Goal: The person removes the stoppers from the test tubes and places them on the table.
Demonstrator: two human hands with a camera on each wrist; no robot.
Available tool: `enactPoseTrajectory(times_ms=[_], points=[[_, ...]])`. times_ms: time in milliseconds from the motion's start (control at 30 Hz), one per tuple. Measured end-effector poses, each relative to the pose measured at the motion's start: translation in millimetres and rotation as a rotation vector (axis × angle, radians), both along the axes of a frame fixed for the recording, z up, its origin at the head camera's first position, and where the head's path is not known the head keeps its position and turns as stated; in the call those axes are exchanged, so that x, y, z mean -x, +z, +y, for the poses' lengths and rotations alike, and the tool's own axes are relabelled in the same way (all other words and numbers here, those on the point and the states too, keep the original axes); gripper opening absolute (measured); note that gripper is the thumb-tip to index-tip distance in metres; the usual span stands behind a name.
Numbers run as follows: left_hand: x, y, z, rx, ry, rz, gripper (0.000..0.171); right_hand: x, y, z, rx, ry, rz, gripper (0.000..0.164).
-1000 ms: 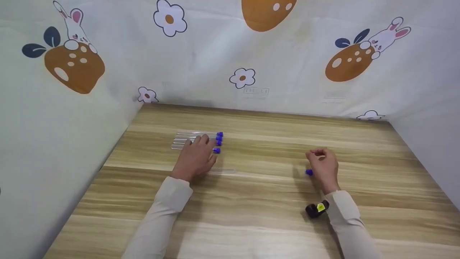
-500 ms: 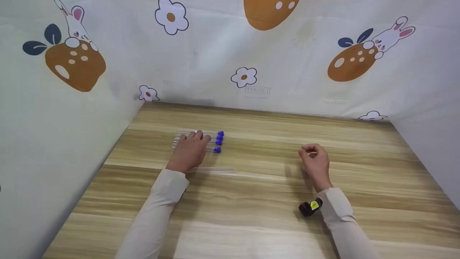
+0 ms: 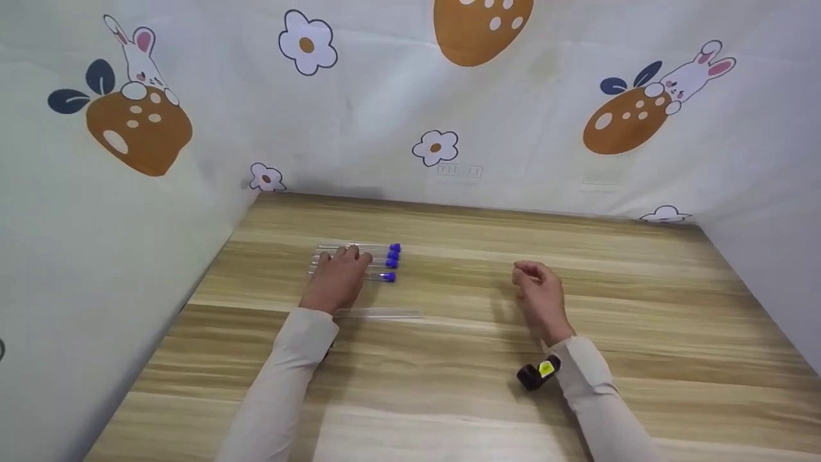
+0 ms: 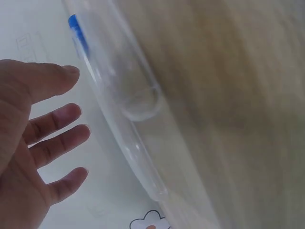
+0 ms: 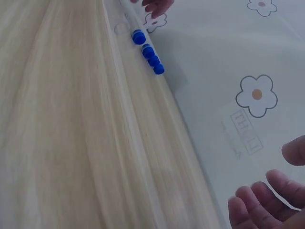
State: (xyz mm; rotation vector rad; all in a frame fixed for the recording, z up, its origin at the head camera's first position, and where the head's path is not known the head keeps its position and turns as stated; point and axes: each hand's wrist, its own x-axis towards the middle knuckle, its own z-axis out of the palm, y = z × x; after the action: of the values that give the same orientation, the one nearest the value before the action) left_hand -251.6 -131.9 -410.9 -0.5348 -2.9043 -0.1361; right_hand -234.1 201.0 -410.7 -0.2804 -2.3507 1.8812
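Observation:
My left hand (image 3: 337, 279) is over a row of several clear test tubes (image 3: 372, 246), which lie side by side with blue caps (image 3: 392, 264) pointing right. In the left wrist view its fingers are spread and hold nothing; a capped tube (image 4: 138, 157) lies beyond them. Nearer me lies a clear tube without a cap (image 3: 385, 314), partly hidden by the left wrist; its rounded end (image 4: 143, 102) shows in the left wrist view. My right hand (image 3: 542, 298) hovers above the table to the right, fingers loosely bent, thumb apart, nothing between them.
A wood-grain table (image 3: 436, 385) meets a patterned cloth wall (image 3: 359, 115) at the back, with cloth sides left and right. A black wrist camera (image 3: 530, 377) with a yellow label sits by my right cuff.
My right hand has moved left, over where a loose blue cap lay, now hidden. The left hand has shifted slightly left, uncovering more of the uncapped tube.

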Motion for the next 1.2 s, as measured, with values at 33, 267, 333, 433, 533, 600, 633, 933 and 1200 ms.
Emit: enactPoseTrajectory(times_ms=[33, 267, 333, 433, 533, 600, 633, 933, 1200], points=[[-0.4, -2.3, -1, -0.002, -0.003, 0.008, 0.021, 0.5, -0.2, -2, 0.027, -0.001, -0.002, 0.029], [-1.5, -3.7, -5, 0.064, 0.009, 0.049, 0.025, 2.9, -0.6, -14, 0.087, 0.015, -0.006, 0.026], [-1.4, -0.5, -6, 0.077, 0.017, 0.031, 0.026, 2.9, -0.1, -16, 0.075, 0.026, -0.012, 0.027], [-0.8, 4.2, -7, 0.060, 0.007, -0.006, 0.028, 3.2, 1.2, -18, 0.062, 0.037, -0.018, 0.028], [0.2, 6.8, -7, 0.025, -0.014, -0.036, 0.028, 3.6, 2.3, -21, 0.060, 0.047, -0.025, 0.027], [1.1, 7.5, -7, 0.005, -0.022, -0.052, 0.030, 4.1, 2.9, -23, 0.071, 0.051, -0.018, 0.026], [1.5, 7.9, -7, -0.001, -0.024, -0.059, 0.030, 4.2, 3.5, -24, 0.075, 0.051, -0.016, 0.025], [3.1, 4.4, -10, -0.023, -0.038, -0.072, 0.027, 6.6, 3.9, -28, 0.104, 0.048, -0.039, 0.025], [6.6, -0.5, -9, 0.017, -0.060, -0.014, 0.020, 12.5, 5.3, -32, 0.160, 0.090, -0.074, 0.034]])
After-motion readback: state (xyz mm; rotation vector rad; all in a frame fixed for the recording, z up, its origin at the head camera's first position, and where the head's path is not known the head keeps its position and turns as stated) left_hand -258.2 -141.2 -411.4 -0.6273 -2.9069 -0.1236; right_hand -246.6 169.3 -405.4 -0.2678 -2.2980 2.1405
